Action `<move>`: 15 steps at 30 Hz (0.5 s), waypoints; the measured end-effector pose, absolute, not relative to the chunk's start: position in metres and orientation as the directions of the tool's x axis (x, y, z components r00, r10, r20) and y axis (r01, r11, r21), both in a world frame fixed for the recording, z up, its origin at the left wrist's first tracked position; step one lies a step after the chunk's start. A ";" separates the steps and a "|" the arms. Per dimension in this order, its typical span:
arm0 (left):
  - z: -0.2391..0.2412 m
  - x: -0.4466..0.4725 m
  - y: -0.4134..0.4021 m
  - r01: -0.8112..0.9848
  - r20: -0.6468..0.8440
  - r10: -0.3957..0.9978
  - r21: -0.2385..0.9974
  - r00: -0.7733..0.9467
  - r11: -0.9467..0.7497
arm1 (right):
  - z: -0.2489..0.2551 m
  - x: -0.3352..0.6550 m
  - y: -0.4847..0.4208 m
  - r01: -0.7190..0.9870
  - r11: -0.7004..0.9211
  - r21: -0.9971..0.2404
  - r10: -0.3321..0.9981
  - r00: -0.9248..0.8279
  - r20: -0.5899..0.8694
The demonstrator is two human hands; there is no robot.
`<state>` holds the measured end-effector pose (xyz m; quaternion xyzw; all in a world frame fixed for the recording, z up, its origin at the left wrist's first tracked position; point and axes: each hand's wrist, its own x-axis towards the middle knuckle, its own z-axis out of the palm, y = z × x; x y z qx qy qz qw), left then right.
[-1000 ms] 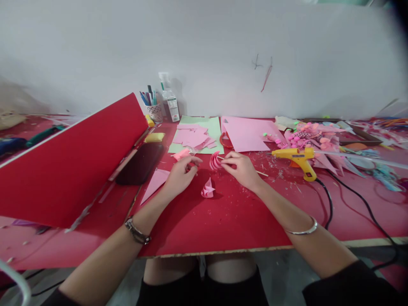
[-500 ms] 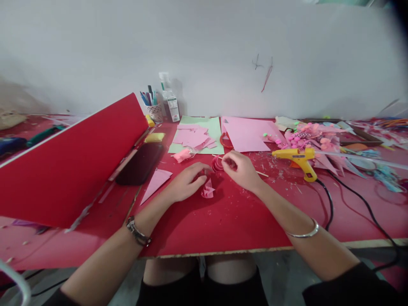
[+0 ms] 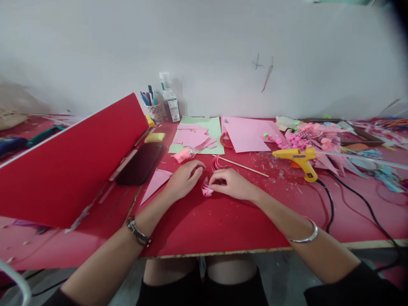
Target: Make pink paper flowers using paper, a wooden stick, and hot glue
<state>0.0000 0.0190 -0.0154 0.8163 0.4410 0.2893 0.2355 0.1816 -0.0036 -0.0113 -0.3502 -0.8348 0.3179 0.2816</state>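
Note:
My right hand has its fingertips pinched at the edge of a small folded pink paper piece on the red table. My left hand rests just left of that piece, fingers loosely curved and apart, with nothing seen in them. Behind my right hand lies a looped pink paper strip, partly hidden by the fingers. A thin wooden stick runs from beside the loops toward the right. Left of my left hand is a pink paper triangle.
A yellow glue gun with a black cord lies at right, before a pile of pink decorations. Pink scraps cover a green sheet. At left, a red board leans beside a dark phone. A bottle stands behind.
My right hand has moved from the looped strip toward me and left, onto the folded pink paper piece. My left hand has drawn slightly left, off that piece. The stick is now uncovered.

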 end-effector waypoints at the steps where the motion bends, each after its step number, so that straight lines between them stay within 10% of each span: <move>1: -0.015 0.000 0.019 0.568 0.275 0.855 0.653 0.439 -0.501 | -0.011 0.182 -0.003 0.397 0.533 -0.747 0.778 -0.577 0.248; 15: -0.007 0.004 0.015 0.332 0.207 0.850 0.855 0.485 -0.398 | -0.007 0.185 0.000 0.380 0.537 -0.754 0.835 -0.367 0.410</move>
